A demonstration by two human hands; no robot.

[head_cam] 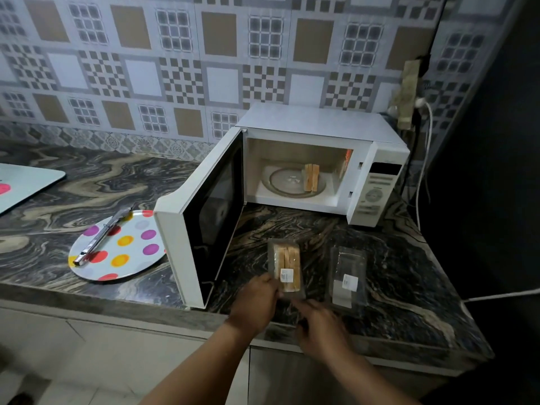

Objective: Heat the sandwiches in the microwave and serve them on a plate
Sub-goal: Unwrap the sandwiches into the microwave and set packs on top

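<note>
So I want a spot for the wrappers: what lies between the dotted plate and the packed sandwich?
In the head view, the open microwave door stands between the dotted plate and the packed sandwich.

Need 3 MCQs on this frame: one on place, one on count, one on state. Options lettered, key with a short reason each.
1. Where are the tongs?
A. on the dotted plate
B. inside the microwave
C. in the right hand

2. How many clear sandwich packs are on the counter?
A. one
B. two
C. four

3. What state is the microwave door in?
A. shut
B. taken off
C. swung open

Key: 1 A, the tongs lie across the plate left of the door. 2 B, a full pack at the left hand and an empty pack beside it. 3 C, the cavity shows, with a sandwich on the turntable.
</note>
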